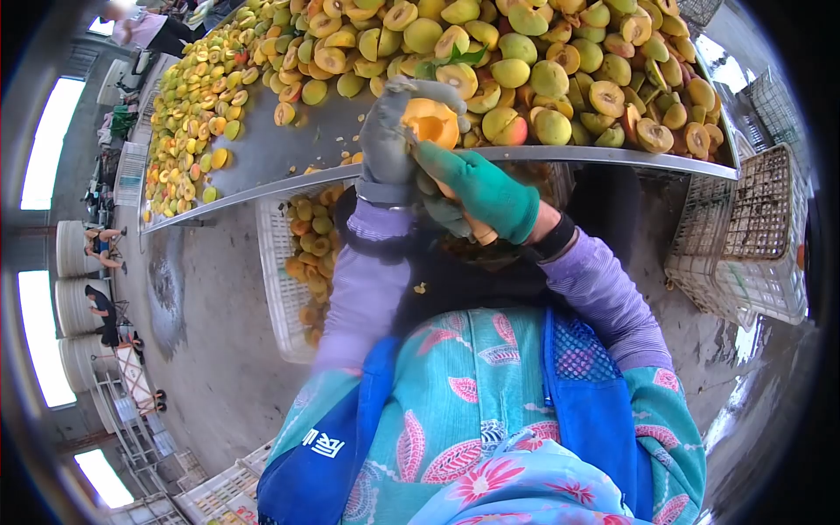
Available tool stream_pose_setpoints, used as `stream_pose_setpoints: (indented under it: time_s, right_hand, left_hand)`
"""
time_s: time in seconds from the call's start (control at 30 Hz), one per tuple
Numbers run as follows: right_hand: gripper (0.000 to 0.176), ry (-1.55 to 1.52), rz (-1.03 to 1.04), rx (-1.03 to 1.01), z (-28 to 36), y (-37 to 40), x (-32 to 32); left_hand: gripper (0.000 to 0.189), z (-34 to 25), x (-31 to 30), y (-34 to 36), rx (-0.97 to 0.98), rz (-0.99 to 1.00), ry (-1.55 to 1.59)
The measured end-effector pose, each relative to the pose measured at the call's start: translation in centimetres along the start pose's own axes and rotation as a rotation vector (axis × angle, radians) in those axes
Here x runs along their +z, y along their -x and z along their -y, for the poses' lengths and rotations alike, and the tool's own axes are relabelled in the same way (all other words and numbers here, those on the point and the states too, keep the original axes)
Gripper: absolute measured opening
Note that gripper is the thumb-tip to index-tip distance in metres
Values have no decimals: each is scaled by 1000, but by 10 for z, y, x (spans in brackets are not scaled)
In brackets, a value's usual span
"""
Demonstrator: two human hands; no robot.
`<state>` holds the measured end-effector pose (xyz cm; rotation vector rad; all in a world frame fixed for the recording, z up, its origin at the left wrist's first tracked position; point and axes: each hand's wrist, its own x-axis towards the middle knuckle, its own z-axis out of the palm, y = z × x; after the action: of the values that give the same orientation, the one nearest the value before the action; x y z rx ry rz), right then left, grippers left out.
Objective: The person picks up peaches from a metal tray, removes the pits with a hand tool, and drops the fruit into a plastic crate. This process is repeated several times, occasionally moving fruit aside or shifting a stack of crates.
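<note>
My left hand (pixel 391 140), in a grey glove, is closed around a yellow peach half (pixel 431 121) with a hollow in its cut face. Just below and to the right, my right hand (pixel 483 191), in a green glove, grips a tool by its wooden handle (pixel 481 229). The tool's working end points toward the peach half, but fingers hide most of it, so its kind does not show. Both hands are above the near edge of a metal table (pixel 289 144), where many cut and whole peaches (pixel 551 79) are heaped.
Below the table edge stands a white plastic crate (pixel 278 289) holding peach halves. Stacked crates (pixel 757 227) are on the right. Large pale barrels (pixel 77 254) and a person in dark clothes (pixel 105 315) are at the far left. Another person (pixel 153 31) is at the table's far-left end.
</note>
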<state>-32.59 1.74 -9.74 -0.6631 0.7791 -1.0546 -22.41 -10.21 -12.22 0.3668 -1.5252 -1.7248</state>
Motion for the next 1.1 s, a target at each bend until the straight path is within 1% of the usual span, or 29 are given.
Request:
stream_pose_setpoints:
  time_s: [0.07, 0.17, 0.2, 0.23, 0.27, 0.3, 0.33, 0.37, 0.4, 0.43, 0.47, 0.5, 0.53, 0.6, 0.63, 0.67, 0.7, 0.73, 0.77, 0.8, 0.83, 0.87, 0.9, 0.93, 0.97, 1.07, 1.1]
  right_hand:
    - [39, -12, 84, 60, 4, 7, -6]
    - [32, -44, 214, 84, -13, 11, -24]
    - [29, -52, 261, 68, -29, 18, -33]
    - [28, -42, 307, 37, -39, 25, -43]
    - [36, 126, 260, 52, -18, 34, -33]
    - [48, 293, 219, 76, 4, 42, -23]
    - [46, 140, 92, 175, -5, 35, -29]
    - [46, 206, -33, 76, -13, 31, -41]
    - [47, 186, -144, 58, -14, 30, -55]
    - [47, 215, -219, -58, -13, 22, -78]
    - [48, 229, -325, -192, -11, 21, -101]
    - [49, 256, -433, -322, -3, 21, -117]
    - [47, 174, -464, -403, 27, 39, -126]
    - [42, 26, -474, -562, 80, 67, -142]
    - [40, -42, -454, -636, 104, 74, -149]
    - [45, -68, -387, -788, 107, 97, -196]
    - [59, -97, -304, -936, 111, 121, -245]
    - [49, 56, -665, -966, 132, 147, -242]
    - [41, 229, -1086, -873, 151, 174, -237]
    - [37, 320, -1446, -698, 169, 202, -229]
    - [30, 436, -1624, -757, 177, 225, -242]
    - [28, 508, -1614, -942, 178, 248, -266]
    - [30, 601, -1742, -962, 175, 283, -276]
    - [31, 729, -1943, -885, 166, 331, -287]
    - [33, 838, -2084, -799, 163, 372, -305]
    - [38, 1028, -2286, -537, 170, 480, -375]
    - [39, 1059, -2342, -449, 175, 497, -386]
  left_hand:
    - [43, -3, 3, 5, -175, -5, 396]
    - [42, -2, 1, 13, -375, -173, 634]
    - [44, -4, -10, 20, -343, -215, 456]
    - [41, -22, 1, 22, -333, -428, 417]
    - [38, -40, 12, 24, -322, -638, 363]
    - [36, -47, -7, 36, -310, -627, 246]
    - [34, -54, -30, 57, -309, -614, 88]
    - [33, -57, -54, 79, -335, -628, -121]
    - [31, -60, -79, 99, -401, -645, -415]
    - [29, -66, -100, 116, -521, -622, -914]
    - [28, -67, -116, 131, -734, -557, -1504]
    - [27, -72, -126, 137, -929, -508, -1830]
    - [26, -77, -137, 139, -995, -481, -1926]
    - [24, -84, -183, 137, -731, -377, -1942]
    - [28, -30, -320, 162, -574, 193, -2545]
    - [27, -52, -303, 105, -535, -140, -2007]
    - [26, -63, -318, 55, -452, -280, -1499]
    - [25, -61, -352, -6, -347, -284, -972]
    - [24, -60, -403, -67, -306, -241, -427]
    - [24, -68, -326, -114, -117, -168, -1024]
    - [25, -79, -240, -160, 87, -234, -1643]
    - [25, -81, -195, -198, 80, -234, -1474]
    - [28, -82, -151, -234, 75, -238, -1304]
    - [29, -79, -134, -274, 163, -209, -1267]
    - [31, -73, -115, -300, 225, -158, -1274]
    - [35, -78, -81, -351, 290, -169, -1378]
    - [36, -68, -64, -377, 308, -152, -1408]
